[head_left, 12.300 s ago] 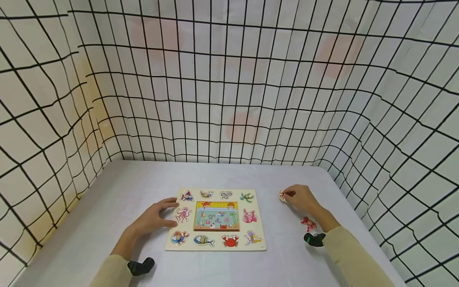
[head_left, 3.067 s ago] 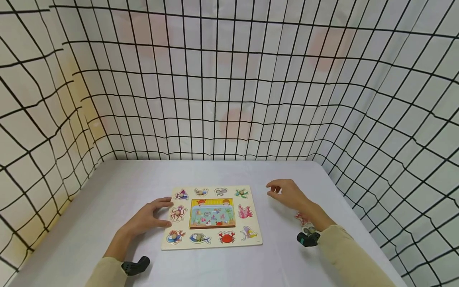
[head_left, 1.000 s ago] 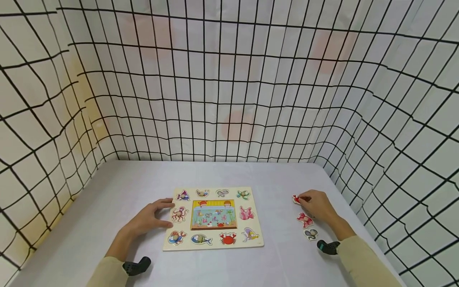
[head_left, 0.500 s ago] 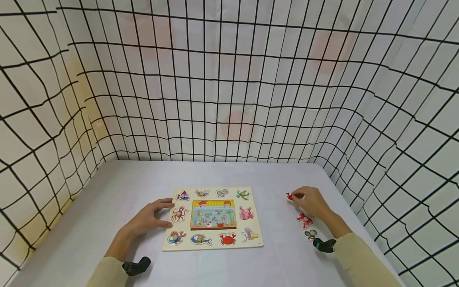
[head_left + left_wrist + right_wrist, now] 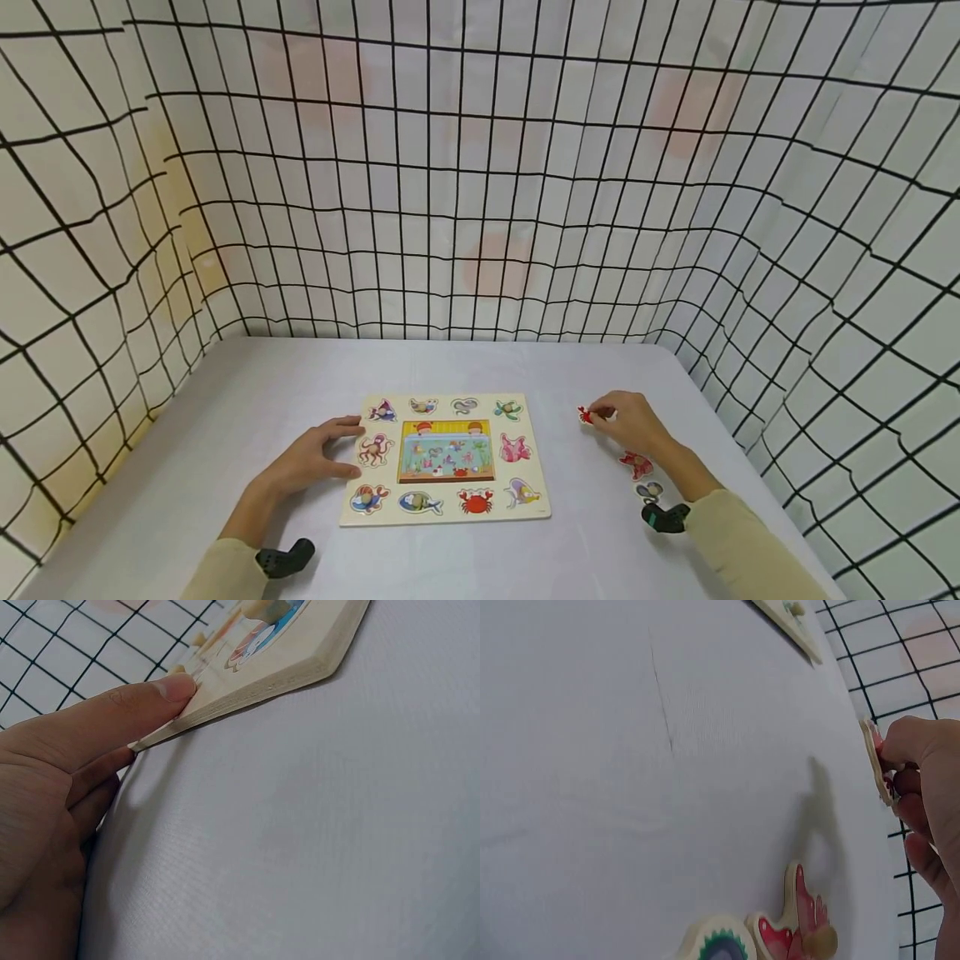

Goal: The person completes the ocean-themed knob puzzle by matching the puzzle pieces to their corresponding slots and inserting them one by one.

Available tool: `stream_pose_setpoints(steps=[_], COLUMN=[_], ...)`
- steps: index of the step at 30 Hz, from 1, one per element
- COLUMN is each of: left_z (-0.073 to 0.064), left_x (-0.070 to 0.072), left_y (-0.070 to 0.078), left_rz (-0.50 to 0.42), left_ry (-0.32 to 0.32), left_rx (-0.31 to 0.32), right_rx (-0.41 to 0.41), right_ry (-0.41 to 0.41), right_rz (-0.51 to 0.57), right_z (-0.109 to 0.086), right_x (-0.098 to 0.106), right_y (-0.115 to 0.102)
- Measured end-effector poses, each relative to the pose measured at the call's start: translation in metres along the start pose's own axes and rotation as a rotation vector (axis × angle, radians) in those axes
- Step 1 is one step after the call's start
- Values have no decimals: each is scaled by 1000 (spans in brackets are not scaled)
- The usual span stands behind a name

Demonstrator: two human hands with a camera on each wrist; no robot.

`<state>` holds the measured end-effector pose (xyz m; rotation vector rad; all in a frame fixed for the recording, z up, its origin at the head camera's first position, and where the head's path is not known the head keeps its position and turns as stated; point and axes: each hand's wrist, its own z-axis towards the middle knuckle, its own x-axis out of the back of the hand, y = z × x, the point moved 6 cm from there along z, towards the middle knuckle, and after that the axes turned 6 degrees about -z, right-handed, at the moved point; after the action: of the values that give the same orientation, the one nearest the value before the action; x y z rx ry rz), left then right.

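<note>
A wooden peg puzzle board with sea-animal pictures lies flat on the table. My left hand rests at its left edge. In the left wrist view the thumb touches the top of the board's edge. To the right of the board, my right hand pinches a red crab puzzle piece between thumb and fingertips. In the right wrist view the crab piece is tilted and raised, with a shadow on the cloth below. Several knobbed pieces, among them an octopus, sit in the board; a red crab picture shows at its lower edge.
Under my right forearm lie a pink-red puzzle piece and a shell-like piece, close together. White cloth covers the table. Black netting over white sheets walls the back and sides.
The octopus, pale in my right hand at first, now sits in the board. The right hand then went empty to the right, took the crab piece and moved left with it. The left hand stays put.
</note>
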<state>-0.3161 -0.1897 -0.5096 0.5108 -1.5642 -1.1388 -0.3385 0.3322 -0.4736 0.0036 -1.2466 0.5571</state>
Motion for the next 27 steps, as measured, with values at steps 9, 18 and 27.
stream_pose_setpoints(steps=[9,18,27], left_z=[1,1,1], left_x=[1,0,-1], left_y=[0,1,0], left_rz=[20,27,20], left_ry=[11,16,14], left_rx=[16,1,13], right_rx=[61,133,169], right_ry=[-16,-42,-56], right_rz=[14,44,51], right_z=[10,13,13], right_x=[-7,-8,-17], right_y=[-25,-52,-71])
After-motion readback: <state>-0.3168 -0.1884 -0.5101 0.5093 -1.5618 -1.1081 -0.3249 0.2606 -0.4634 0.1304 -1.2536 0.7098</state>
